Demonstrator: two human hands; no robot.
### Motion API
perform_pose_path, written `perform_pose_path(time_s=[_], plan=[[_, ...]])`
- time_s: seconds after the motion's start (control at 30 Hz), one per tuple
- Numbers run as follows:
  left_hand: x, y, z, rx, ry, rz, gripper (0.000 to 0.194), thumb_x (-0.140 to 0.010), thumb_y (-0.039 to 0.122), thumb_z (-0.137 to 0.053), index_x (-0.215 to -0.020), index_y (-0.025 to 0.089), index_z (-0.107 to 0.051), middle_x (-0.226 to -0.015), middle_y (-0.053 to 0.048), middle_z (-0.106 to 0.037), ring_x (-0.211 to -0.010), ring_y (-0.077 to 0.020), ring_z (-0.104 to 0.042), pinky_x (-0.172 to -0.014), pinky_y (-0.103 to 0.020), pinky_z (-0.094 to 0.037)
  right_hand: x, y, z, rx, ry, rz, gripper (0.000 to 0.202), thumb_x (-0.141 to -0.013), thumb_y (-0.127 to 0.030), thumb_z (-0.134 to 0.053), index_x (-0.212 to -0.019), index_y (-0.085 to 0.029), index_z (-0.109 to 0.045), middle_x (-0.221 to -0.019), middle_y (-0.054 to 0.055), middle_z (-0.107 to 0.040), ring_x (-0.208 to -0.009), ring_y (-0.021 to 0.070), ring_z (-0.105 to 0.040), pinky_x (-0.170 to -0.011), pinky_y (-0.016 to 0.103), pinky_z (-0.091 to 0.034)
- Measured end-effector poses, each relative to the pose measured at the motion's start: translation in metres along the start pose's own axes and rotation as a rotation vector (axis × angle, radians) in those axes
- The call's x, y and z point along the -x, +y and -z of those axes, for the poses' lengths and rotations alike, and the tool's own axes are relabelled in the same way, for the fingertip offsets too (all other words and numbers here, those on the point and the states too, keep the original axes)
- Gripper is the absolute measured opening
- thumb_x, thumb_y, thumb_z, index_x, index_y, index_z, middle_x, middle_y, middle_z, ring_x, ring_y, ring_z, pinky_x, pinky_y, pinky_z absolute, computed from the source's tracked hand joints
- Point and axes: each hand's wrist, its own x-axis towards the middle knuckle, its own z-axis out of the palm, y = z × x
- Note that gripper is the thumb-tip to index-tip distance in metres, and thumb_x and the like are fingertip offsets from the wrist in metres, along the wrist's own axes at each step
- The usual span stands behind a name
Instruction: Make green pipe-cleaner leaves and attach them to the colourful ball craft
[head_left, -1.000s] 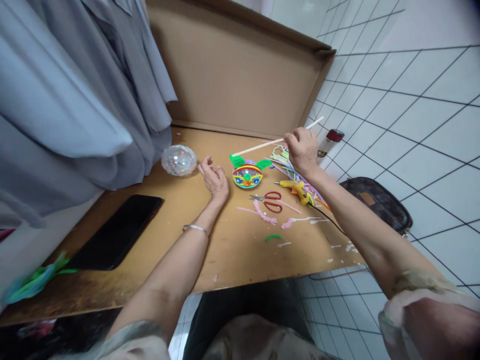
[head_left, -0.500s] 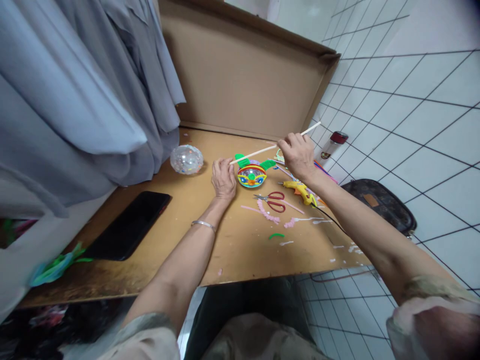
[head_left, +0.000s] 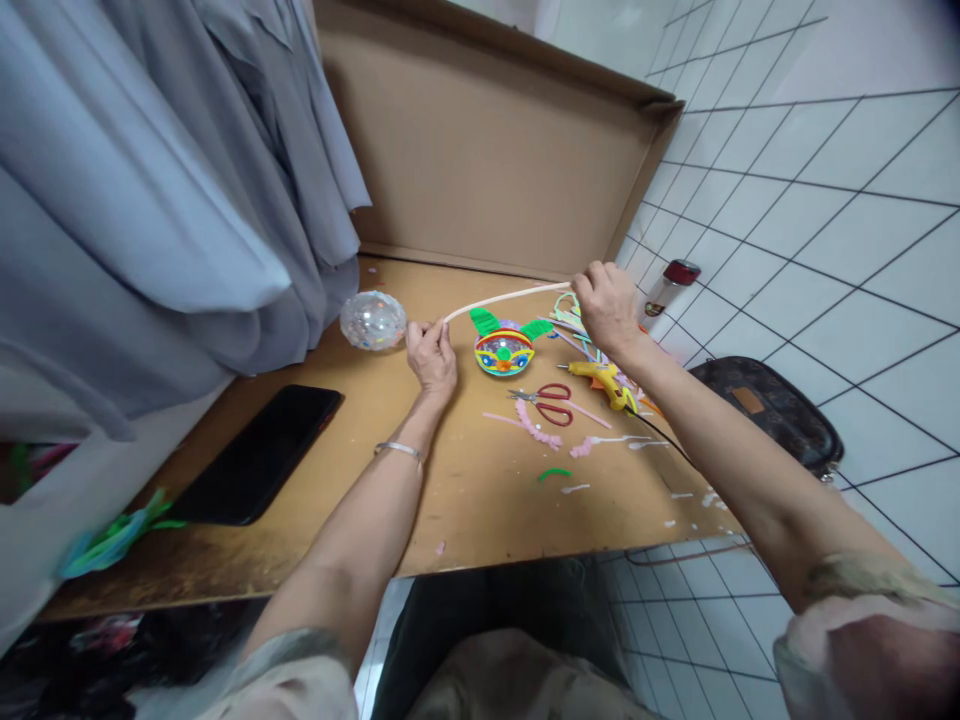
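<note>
A thin pale strip, like a pipe cleaner, stretches in a slight upward bow between my two hands. Its left end is pinched in my left hand, and my right hand is closed round its other end. Below the strip sits a clear ball decorated as a colourful animal face, with green ears and a yellow, red and blue trim. Left of my left hand stands a plain clear ball. Red-handled scissors and a yellow glue gun lie below my right hand.
Pink fuzzy pieces and a green piece lie on the wooden table. A black phone or tablet is at left, beside grey cloth. Cardboard stands behind. A dark bag and a red-capped bottle are at right.
My hands have moved apart, the left one leftward and the right one slightly rightward. The strip, straight and slanted before, is now bowed, and its far end no longer sticks out past my right hand.
</note>
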Motion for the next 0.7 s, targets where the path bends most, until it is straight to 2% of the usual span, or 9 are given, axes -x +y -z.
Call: perform_pose_path(time_s=[0.13,0.23,0.37,0.43,0.53,0.6,0.7], plan=[[-0.002,0.002,0.000,0.063,-0.006,0.003,0.029,-0.096,0.030,-0.052,-0.100,0.017,-0.077,-0.083,-0.005,-0.048,-0.083,-0.0199,-0.052,-0.086,-0.034,-0.046,0.003,0.005,-0.010,-0.053,0.083,-0.127,0.025,-0.099,-0.019,-0.039,-0.087,-0.019,-0.061,-0.091,0.013,-0.062,-0.089,0.0262,-0.052,-0.076,0.039,-0.039],[0.000,0.006,0.000,0.097,-0.010,0.011,0.026,-0.094,0.027,-0.055,-0.102,0.017,-0.078,-0.083,-0.004,-0.049,-0.082,-0.0185,-0.053,-0.084,-0.032,-0.047,0.006,0.000,-0.016,-0.175,0.131,-0.269,0.022,-0.098,-0.027,-0.045,-0.083,-0.020,-0.059,-0.090,0.012,-0.063,-0.088,0.0252,-0.054,-0.075,0.038,-0.041],[0.005,0.014,0.000,0.165,-0.029,0.009,0.025,-0.093,0.031,-0.058,-0.099,0.018,-0.078,-0.081,-0.004,-0.054,-0.080,-0.0175,-0.055,-0.080,-0.031,-0.048,0.016,-0.030,-0.023,-0.596,0.231,-0.417,0.025,-0.096,-0.036,-0.050,-0.077,-0.022,-0.058,-0.077,0.005,-0.063,-0.077,0.0206,-0.058,-0.074,0.035,-0.046],[0.008,0.022,0.001,0.209,-0.061,0.009,0.026,-0.093,0.037,-0.059,-0.098,0.019,-0.077,-0.081,-0.003,-0.058,-0.079,-0.0169,-0.055,-0.078,-0.030,-0.049,0.024,-0.052,-0.027,-0.912,0.242,-0.476,0.027,-0.093,-0.045,-0.055,-0.077,-0.023,-0.060,-0.068,0.000,-0.060,-0.066,0.0178,-0.057,-0.066,0.033,-0.048],[0.015,0.036,0.005,0.261,-0.117,-0.007,0.030,-0.091,0.046,-0.061,-0.087,0.019,-0.076,-0.076,-0.003,-0.061,-0.074,-0.0159,-0.056,-0.075,-0.029,-0.048,0.035,-0.082,-0.032,-1.307,0.248,-0.602,0.031,-0.084,-0.054,-0.065,-0.079,-0.024,-0.062,-0.065,-0.002,-0.060,-0.056,0.0154,-0.057,-0.056,0.031,-0.050],[0.021,0.046,0.007,0.303,-0.185,-0.042,0.033,-0.092,0.047,-0.059,-0.082,0.019,-0.074,-0.073,-0.003,-0.062,-0.072,-0.0156,-0.056,-0.074,-0.029,-0.048,0.042,-0.093,-0.035,-1.439,0.255,-0.651,0.031,-0.079,-0.054,-0.070,-0.079,-0.024,-0.063,-0.065,-0.002,-0.061,-0.056,0.0150,-0.058,-0.056,0.031,-0.053],[0.032,0.058,0.008,0.356,-0.269,-0.025,0.036,-0.093,0.049,-0.058,-0.082,0.019,-0.074,-0.072,-0.004,-0.064,-0.072,-0.0159,-0.058,-0.073,-0.029,-0.049,0.049,-0.095,-0.036,-1.509,0.282,-0.704,0.030,-0.077,-0.053,-0.072,-0.079,-0.025,-0.063,-0.066,-0.002,-0.063,-0.058,0.0148,-0.059,-0.057,0.031,-0.054]])
